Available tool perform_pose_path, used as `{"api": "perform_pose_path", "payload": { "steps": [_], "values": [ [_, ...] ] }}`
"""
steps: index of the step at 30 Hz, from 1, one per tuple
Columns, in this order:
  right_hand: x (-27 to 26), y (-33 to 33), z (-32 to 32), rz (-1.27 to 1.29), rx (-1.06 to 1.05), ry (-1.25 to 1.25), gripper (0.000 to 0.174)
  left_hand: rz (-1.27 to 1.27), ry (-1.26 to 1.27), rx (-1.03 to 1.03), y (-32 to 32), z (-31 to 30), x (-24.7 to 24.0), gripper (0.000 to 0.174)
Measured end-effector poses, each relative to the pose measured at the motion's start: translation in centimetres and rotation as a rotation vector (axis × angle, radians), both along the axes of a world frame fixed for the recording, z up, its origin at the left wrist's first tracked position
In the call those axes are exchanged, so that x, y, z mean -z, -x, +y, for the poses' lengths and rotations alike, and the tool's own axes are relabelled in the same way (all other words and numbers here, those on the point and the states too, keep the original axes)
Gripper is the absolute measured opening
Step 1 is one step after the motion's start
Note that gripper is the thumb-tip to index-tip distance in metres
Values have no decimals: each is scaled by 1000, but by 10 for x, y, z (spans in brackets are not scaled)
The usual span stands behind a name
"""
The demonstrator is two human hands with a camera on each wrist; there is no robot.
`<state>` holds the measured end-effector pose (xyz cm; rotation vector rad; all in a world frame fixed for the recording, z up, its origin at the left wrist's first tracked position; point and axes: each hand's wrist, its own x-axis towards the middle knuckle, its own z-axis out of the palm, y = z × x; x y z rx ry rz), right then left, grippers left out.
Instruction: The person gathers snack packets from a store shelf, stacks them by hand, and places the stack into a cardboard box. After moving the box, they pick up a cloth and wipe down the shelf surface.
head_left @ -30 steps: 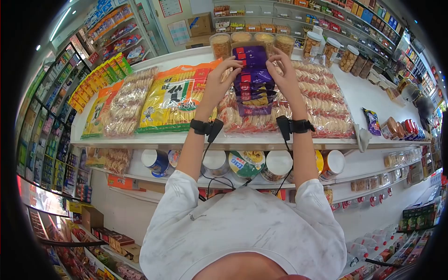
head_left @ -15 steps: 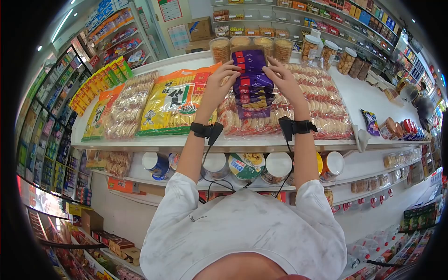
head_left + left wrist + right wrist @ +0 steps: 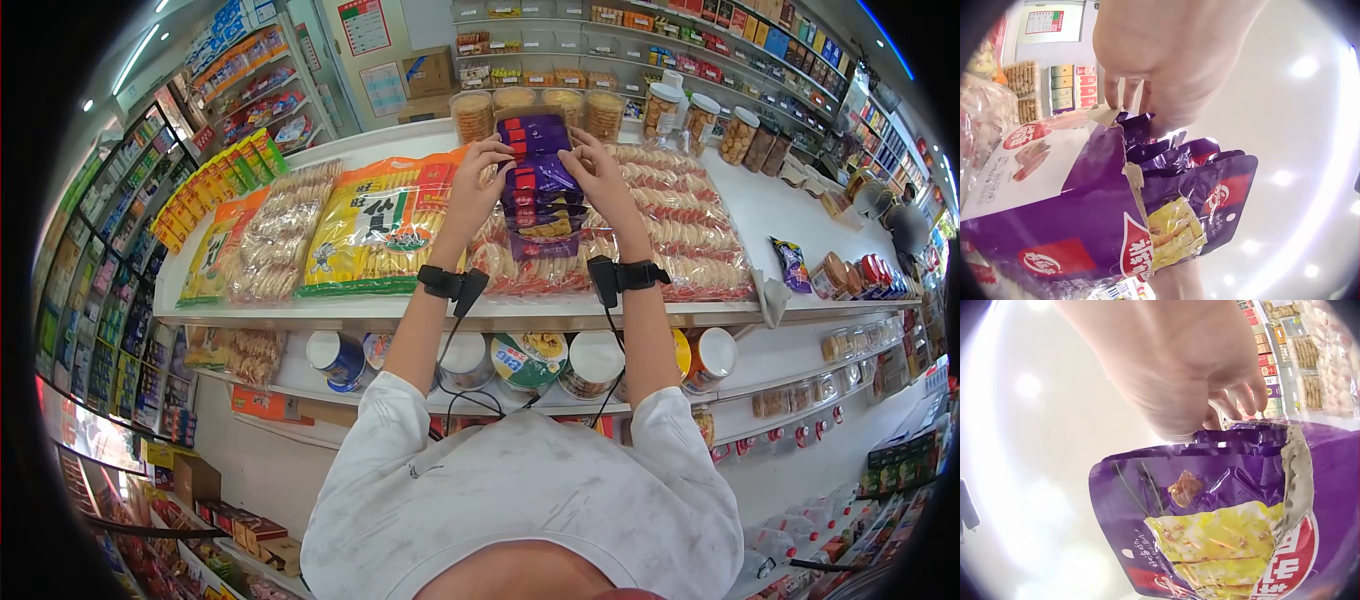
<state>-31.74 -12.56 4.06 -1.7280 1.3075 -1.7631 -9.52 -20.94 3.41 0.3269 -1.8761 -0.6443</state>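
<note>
A purple box (image 3: 1079, 200) with a torn upper edge stands among bagged crackers, packed with upright purple snack pouches (image 3: 541, 170). Each pouch front has a red label and a picture of yellow food. At the box's left side my left hand (image 3: 476, 187) has bent fingers and thumb at the edges of the rear pouches. My right hand (image 3: 606, 182) mirrors it on the other side, thumb and fingers pinching in at the same pouches. In the right wrist view the front pouch (image 3: 1210, 506) leans out past the torn cardboard; the fingertips are partly hidden behind the pouches.
Clear bags of round crackers (image 3: 690, 225) flank the box on the white counter (image 3: 760, 200). A large yellow snack bag (image 3: 375, 230) lies to the left. Tubs of biscuits (image 3: 472, 118) stand behind, tall jars (image 3: 662, 105) at the back right. Lidded tubs (image 3: 598, 360) fill the shelf below.
Both hands have stayed at the box, shifting slightly at the pouches' edges. The tops of the rear pouches now show more fanned out, with several red labels stacked behind one another.
</note>
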Motion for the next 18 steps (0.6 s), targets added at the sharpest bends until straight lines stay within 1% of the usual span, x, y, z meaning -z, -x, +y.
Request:
{"api": "perform_pose_path", "payload": {
  "steps": [3,5,6,8,9,11,12,13,14,16,18],
  "values": [
    [-3,-1,3,-42,-46,-8,26,-21,48,-20,-1,-1,0,18],
    [-2,0,3,-73,-69,0,25,60,-4,17,0,0,0,17],
    [-6,-3,8,-142,-85,13,25,101,-29,37,1,2,-1,17],
    [-16,-8,18,-280,-115,43,25,210,-289,88,-2,5,-3,21],
    [-17,-6,16,-231,-72,66,25,263,-424,111,-4,7,-3,23],
    [-12,0,12,-137,11,101,24,127,-226,9,-8,-11,7,25],
    [-10,1,11,-90,19,58,23,60,-124,-41,-9,-13,5,27],
    [-8,2,10,-42,27,18,24,101,-288,49,-9,-10,5,27],
    [-7,4,9,7,34,-21,24,58,-262,42,-12,-10,5,28],
    [-1,9,3,-7,-22,-44,25,-25,-203,29,-18,-14,0,31],
    [2,12,-1,-8,-45,-45,27,-29,-177,29,-18,-12,-5,32]
  ]
}}
